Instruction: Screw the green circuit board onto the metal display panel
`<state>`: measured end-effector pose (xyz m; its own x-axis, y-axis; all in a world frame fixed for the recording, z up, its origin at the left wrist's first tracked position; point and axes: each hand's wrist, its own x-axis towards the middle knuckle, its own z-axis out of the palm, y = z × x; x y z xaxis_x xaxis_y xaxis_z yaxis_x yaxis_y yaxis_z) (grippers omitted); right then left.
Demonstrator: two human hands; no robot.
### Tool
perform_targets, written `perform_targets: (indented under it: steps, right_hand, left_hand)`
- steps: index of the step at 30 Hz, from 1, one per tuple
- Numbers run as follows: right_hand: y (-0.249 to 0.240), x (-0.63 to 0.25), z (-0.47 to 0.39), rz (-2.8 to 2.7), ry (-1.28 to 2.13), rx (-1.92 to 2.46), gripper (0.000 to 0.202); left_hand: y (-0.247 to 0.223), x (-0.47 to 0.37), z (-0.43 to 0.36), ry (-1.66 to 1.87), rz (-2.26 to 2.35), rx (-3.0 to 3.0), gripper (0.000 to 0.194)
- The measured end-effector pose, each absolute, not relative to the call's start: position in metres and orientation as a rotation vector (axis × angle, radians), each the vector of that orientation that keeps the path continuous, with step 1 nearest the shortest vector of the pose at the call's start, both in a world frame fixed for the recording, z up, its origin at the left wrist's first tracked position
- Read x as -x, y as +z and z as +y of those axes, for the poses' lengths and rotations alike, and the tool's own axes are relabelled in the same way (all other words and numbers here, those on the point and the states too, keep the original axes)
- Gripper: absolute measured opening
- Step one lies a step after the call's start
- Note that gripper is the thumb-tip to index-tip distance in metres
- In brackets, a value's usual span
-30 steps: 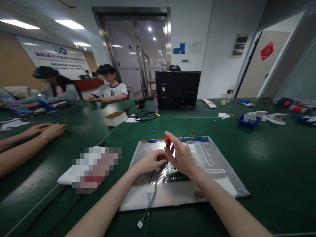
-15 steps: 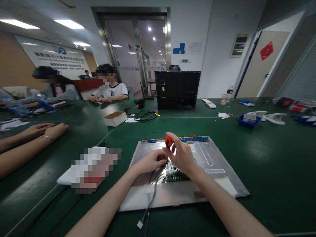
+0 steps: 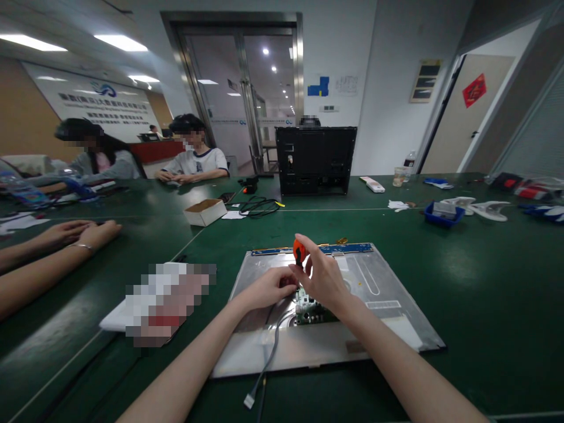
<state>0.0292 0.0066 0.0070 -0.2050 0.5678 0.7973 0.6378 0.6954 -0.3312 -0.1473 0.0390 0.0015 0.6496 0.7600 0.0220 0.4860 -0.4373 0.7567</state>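
Observation:
My right hand (image 3: 325, 276) is closed around an upright screwdriver (image 3: 299, 251) with an orange and black handle. Its tip points down at a green circuit board (image 3: 311, 311), and the shaft is mostly hidden by my fingers. The board lies on the back of a flat silver display panel (image 3: 383, 285). Close to the screwdriver's lower end, my left hand (image 3: 275, 286) has its fingers curled together at the board's edge; what they pinch, if anything, is hidden. A grey cable (image 3: 275, 346) runs from the board over the panel's near edge and ends in a white plug (image 3: 249, 400).
Left of the panel lies a blurred white and red item (image 3: 163, 302). Beyond are a small open box (image 3: 205, 212), a black cable coil (image 3: 258, 205), a black monitor housing (image 3: 316, 161) and a blue tray (image 3: 443, 214). Another person's forearms (image 3: 57, 252) rest at the left; two people sit farther back.
Both hands stay at the circuit board, the right still gripping the screwdriver with its fingers slightly shifted on the handle. The whole view has moved very slightly.

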Motion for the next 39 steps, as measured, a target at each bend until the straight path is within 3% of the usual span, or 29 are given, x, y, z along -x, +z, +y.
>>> perform_targets:
  steps: [15, 39]
  right_hand:
    - [0.014, -0.0279, 0.0025, -1.925, 0.045, 1.069, 0.074]
    - [0.0105, -0.0274, 0.0035, -1.926, -0.02, 1.066, 0.075]
  left_hand:
    - [0.0049, 0.1454, 0.0371, 0.473, 0.918, -2.091, 0.007]
    - [0.0, 0.1481, 0.0395, 0.475, 0.918, -2.098, 0.007]
